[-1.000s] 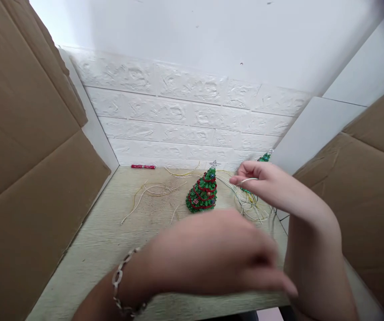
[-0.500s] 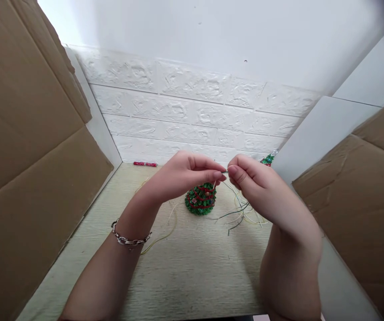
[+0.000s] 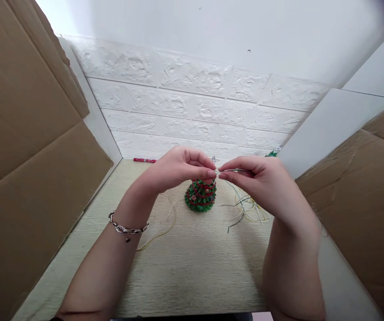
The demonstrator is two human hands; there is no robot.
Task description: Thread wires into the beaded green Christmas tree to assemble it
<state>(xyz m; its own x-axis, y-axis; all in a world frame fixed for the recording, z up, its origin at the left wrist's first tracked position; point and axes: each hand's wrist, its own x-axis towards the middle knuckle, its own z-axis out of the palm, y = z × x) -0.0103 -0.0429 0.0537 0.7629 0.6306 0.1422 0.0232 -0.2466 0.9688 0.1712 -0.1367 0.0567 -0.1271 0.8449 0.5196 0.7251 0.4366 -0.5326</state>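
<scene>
My left hand (image 3: pixel 178 168) and my right hand (image 3: pixel 260 178) meet fingertip to fingertip above the table, both pinching a thin pale wire (image 3: pixel 229 170) between thumb and forefinger. Directly behind and below the fingers stands a small green Christmas tree (image 3: pixel 200 196) wound with red garland; its top is hidden by my left hand. A loose bundle of thin green, white and yellow wires (image 3: pixel 245 208) lies on the table under my right hand. A silver chain bracelet (image 3: pixel 126 228) sits on my left wrist.
The pale wooden table (image 3: pixel 192 267) is walled by cardboard sheets on the left (image 3: pixel 27 156) and right (image 3: pixel 365 187), with a white brick-pattern panel (image 3: pixel 185 107) behind. A red pen (image 3: pixel 144 160) lies at the back. A second small green tree (image 3: pixel 272 154) peeks out behind my right hand.
My left hand rose from low over the table front to meet my right hand. Both now pinch the wire, and the hands have shifted slightly closer together over the tree.
</scene>
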